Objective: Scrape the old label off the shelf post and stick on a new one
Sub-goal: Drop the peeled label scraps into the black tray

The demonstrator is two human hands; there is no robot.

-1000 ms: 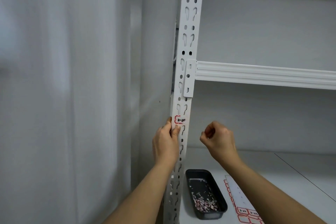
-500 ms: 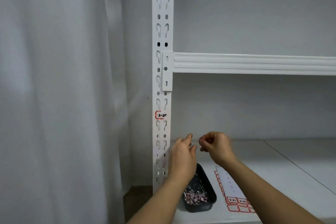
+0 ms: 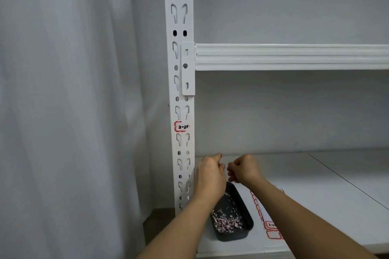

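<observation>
Above the black tray (image 3: 242, 202) of scraps hovered both hands, left (image 3: 210, 172) and right (image 3: 244, 169), fingers curled, contents hidden; stuck higher on the white slotted steel post (image 3: 182, 94), red-bordered label (image 3: 182, 126).

Label sheet (image 3: 271, 227) mostly hidden under right forearm; whatever the hands (image 3: 226, 169) pinch is too small to tell; post (image 3: 179, 82) top cropped.

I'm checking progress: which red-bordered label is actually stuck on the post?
The torn label with handwriting, on the post below the beam bracket. The other red-bordered labels remain on the sheet lying on the shelf beside the tray.
</observation>
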